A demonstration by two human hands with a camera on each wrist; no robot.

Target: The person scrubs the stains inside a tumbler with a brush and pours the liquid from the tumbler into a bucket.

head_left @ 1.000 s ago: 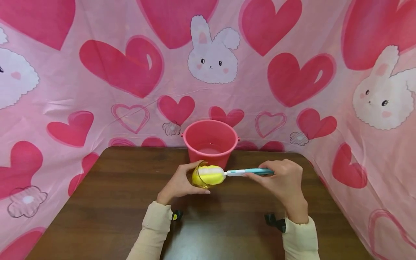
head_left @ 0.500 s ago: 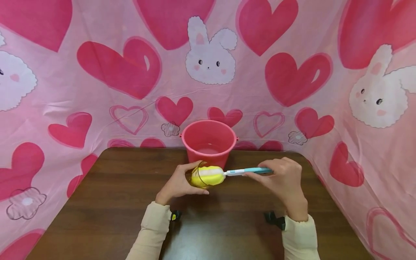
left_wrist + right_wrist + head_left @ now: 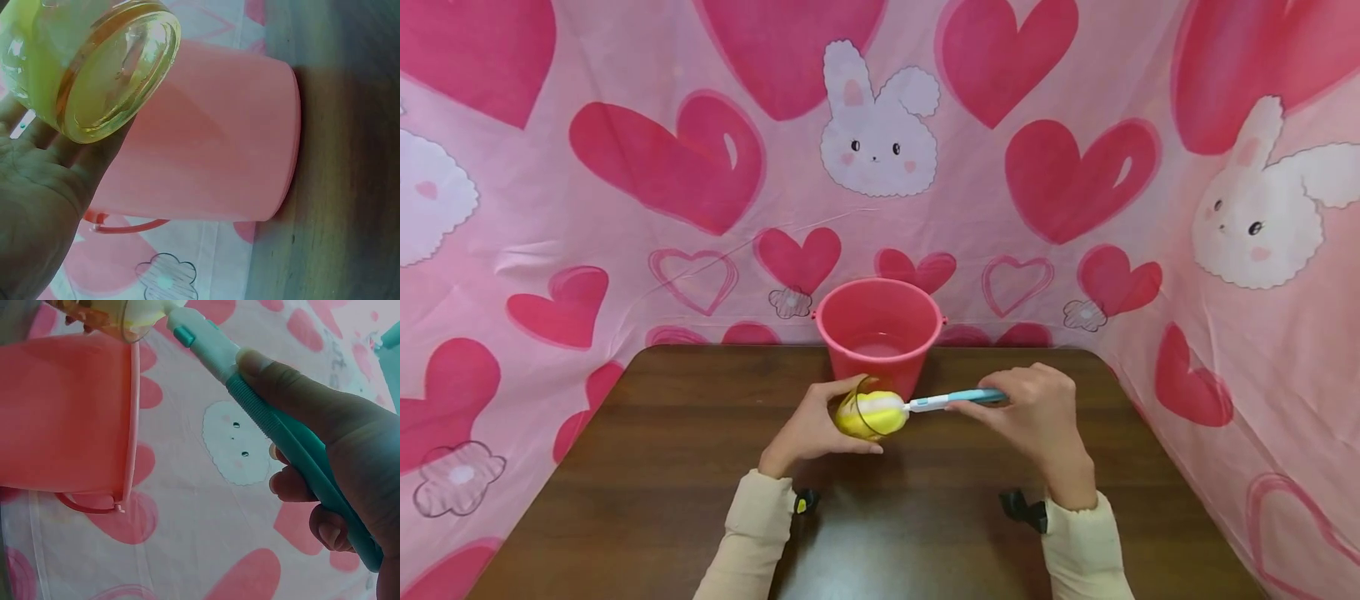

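Observation:
My left hand (image 3: 811, 427) grips an amber glass cup (image 3: 119, 75), tipped on its side with its mouth toward the right. Inside the cup sits most of a yellow and white sponge head (image 3: 886, 414), which belongs to a bottle brush. My right hand (image 3: 1033, 408) holds the brush by its teal and white handle (image 3: 275, 425), thumb along one side and fingers curled round the other. Just behind the cup stands a pink bucket (image 3: 880, 367), upright, with some water visible in it.
The bucket rests near the back edge of a dark wooden table (image 3: 700, 400). A pink cloth (image 3: 970, 208) printed with hearts and rabbits hangs behind and at both sides. The bucket's handle (image 3: 131, 226) hangs down its side.
The right hand has moved left and the sponge head has gone deeper into the cup. The left hand stays nearly in place, still gripping the cup. The head view has shifted slightly.

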